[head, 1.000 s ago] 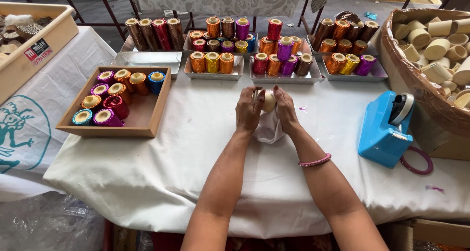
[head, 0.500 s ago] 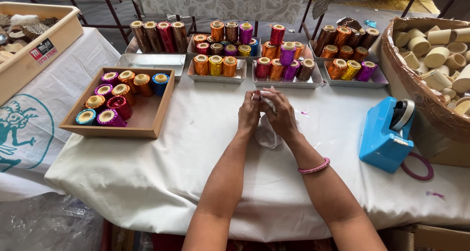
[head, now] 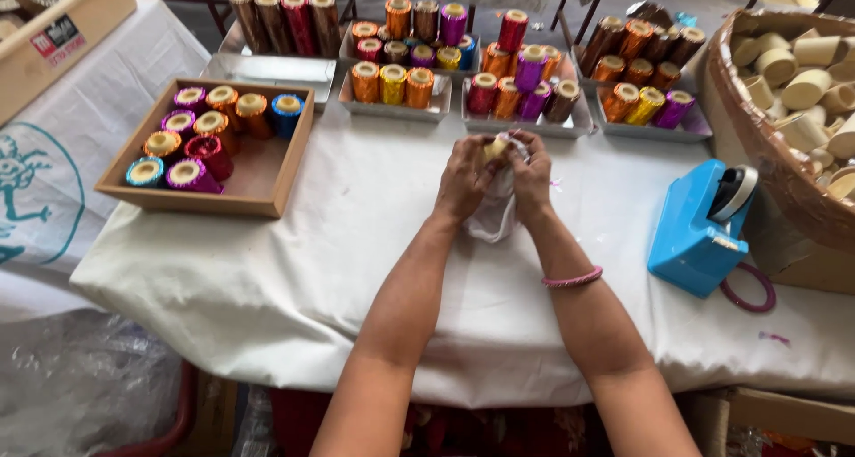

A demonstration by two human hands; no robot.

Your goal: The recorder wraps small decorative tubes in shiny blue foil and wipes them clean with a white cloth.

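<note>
Both hands shifted slightly forward, left hand (head: 463,179) and right hand (head: 532,176) apparently gripping pale spool (head: 495,150), metal tray (head: 525,126) edge just beyond.

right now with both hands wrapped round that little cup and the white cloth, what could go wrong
1. The left hand and right hand work just in front of a metal tray of foil-wrapped cups; a forward nudge could topple them.
2. The white cloth hangs loose under the pale cup, so the cup might slip from the grip.
3. The blue tape dispenser sits near the right elbow's path.
</note>
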